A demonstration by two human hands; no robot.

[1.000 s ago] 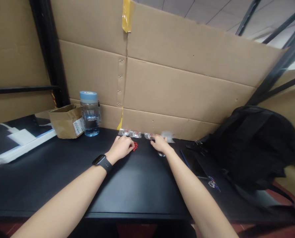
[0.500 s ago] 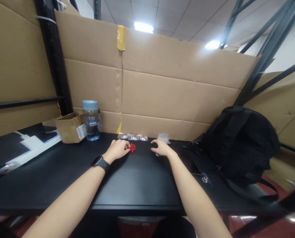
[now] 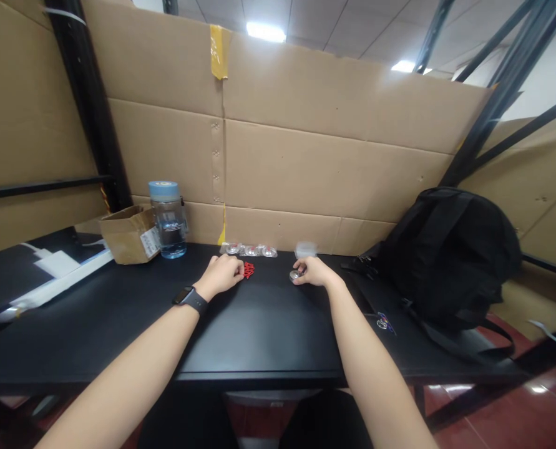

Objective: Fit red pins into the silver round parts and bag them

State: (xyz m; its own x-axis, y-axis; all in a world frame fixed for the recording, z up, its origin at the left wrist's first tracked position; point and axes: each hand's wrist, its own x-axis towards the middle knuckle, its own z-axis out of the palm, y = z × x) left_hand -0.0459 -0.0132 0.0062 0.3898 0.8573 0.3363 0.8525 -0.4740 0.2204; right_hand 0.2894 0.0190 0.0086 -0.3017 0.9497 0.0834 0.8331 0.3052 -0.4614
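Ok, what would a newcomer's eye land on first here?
Probably the big black bag at the right of the dark table. Next, the bright red pieces near the middle, right by the fingertips of the left hand. Then the blue-capped bottle at the back left, beside the box.

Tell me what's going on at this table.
A person is working at a black table. The left hand is at a small pile of red pieces; the right hand has its fingers at a small round clear container. Three clear packets lie in a row by the cardboard wall.
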